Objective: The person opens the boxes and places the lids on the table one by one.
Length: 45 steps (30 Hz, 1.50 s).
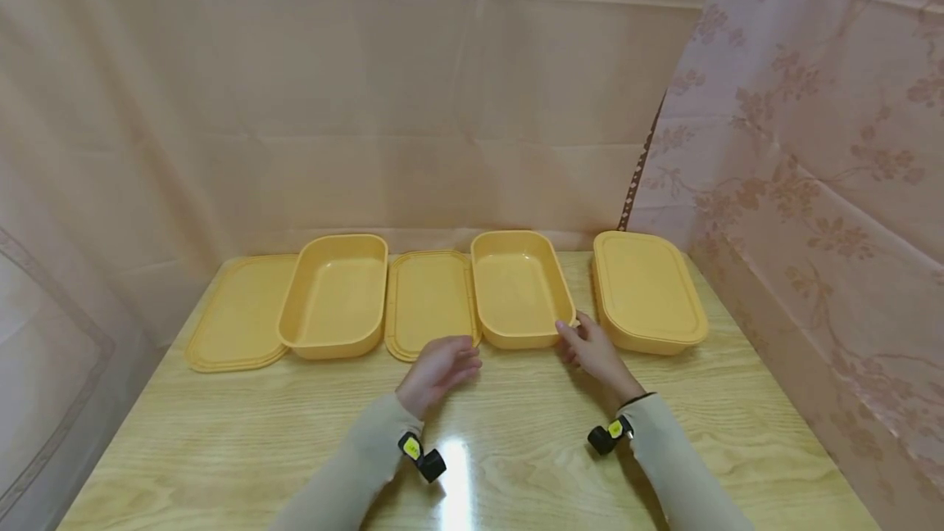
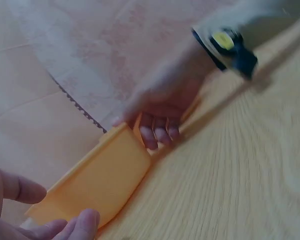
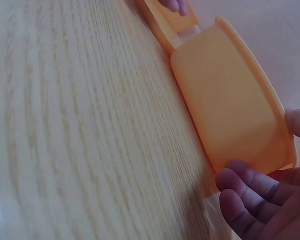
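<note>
One deep, rounded-rectangular yellow plastic box (image 1: 519, 292), taken as the landmark, is rested open side up on the pale wood-grained tabletop (image 1: 531, 441). Its near right corner is pinched by the right hand (image 1: 597, 360), the grip clamped there with the thumb at the rim and the fingers curled below; that corner is probably used because the rim offers a ready edge. Off the box's near left corner, the left hand (image 1: 440, 371) is held with its grip apart, thumb and fingers parted; no contact with the box can be made out, and the hand is perhaps kept there as a counterpart.

Just left of the box, a flat yellow rounded-rectangular lid (image 1: 431, 300) is laid. Farther left are placed a second open yellow box (image 1: 335, 297) and, beyond it, a larger-looking flat yellow lid (image 1: 239, 318). To the box's right, across a strip of tabletop, a closed yellow box (image 1: 651, 289) is stood. The row is presumably alternated so that each loose lid is kept beside an open box.
</note>
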Each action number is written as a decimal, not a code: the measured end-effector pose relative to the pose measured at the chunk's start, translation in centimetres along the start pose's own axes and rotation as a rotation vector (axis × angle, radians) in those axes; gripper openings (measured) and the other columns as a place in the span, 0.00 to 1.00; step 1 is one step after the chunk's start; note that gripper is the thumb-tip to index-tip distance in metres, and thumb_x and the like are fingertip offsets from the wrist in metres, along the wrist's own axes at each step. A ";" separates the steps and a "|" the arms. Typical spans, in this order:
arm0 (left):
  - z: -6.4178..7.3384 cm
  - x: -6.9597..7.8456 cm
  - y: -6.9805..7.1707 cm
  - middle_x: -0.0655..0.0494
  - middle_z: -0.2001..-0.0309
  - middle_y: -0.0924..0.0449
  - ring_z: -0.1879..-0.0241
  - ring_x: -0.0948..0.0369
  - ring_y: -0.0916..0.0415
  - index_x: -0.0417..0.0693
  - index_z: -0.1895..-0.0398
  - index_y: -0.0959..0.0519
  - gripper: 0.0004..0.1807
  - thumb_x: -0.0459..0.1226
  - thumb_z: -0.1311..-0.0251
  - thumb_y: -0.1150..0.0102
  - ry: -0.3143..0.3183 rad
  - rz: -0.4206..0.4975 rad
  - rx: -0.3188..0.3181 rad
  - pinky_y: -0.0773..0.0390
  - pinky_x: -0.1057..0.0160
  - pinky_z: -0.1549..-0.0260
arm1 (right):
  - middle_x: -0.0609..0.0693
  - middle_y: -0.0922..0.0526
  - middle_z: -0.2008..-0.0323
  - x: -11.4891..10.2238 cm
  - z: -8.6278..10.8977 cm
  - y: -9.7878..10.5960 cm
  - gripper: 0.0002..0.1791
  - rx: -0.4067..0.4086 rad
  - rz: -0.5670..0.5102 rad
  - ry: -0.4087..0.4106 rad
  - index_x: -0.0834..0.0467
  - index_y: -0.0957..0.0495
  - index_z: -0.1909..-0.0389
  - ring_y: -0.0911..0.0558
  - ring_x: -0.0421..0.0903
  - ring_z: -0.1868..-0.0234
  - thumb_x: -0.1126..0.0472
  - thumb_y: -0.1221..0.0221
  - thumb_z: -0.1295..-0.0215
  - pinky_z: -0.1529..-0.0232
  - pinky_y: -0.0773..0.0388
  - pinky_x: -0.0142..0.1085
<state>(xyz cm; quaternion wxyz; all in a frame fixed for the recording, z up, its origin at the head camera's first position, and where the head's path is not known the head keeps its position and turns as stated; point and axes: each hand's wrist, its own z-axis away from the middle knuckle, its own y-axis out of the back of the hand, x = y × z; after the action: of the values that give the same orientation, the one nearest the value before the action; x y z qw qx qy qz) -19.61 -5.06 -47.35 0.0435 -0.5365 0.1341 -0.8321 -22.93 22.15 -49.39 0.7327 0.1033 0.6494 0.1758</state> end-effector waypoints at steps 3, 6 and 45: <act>-0.4 0.0 -0.5 0.47 0.60 0.24 0.68 0.63 0.23 0.24 0.38 0.34 0.23 0.30 0.35 0.52 -0.055 -0.080 0.020 0.18 0.67 0.62 | 0.55 0.22 0.70 0.0 -0.1 0.0 0.24 -0.005 -0.006 0.003 0.62 0.32 0.41 0.24 0.43 0.75 0.48 0.49 0.26 0.76 0.24 0.32; -0.5 0.0 -0.9 0.42 0.57 0.23 0.64 0.61 0.24 0.27 0.38 0.33 0.23 0.31 0.35 0.51 -0.105 -0.175 0.058 0.19 0.64 0.60 | 0.55 0.22 0.70 0.0 -0.1 0.1 0.25 -0.009 -0.004 0.003 0.63 0.33 0.40 0.24 0.42 0.76 0.48 0.49 0.26 0.77 0.24 0.32; -1.8 -0.4 -2.9 0.39 0.52 0.20 0.59 0.56 0.21 0.28 0.46 0.24 0.19 0.33 0.36 0.43 -0.321 -0.473 0.199 0.24 0.71 0.68 | 0.61 0.23 0.67 -0.5 0.3 0.9 0.29 0.022 0.039 0.015 0.65 0.36 0.34 0.23 0.46 0.76 0.52 0.46 0.27 0.80 0.24 0.33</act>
<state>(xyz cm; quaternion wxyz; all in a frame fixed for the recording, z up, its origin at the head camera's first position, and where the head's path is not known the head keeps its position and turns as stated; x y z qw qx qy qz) -20.88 -1.90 -47.60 -0.0787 -0.6704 -0.0856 -0.7328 -22.78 22.78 -48.54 0.7232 0.1227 0.6544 0.1836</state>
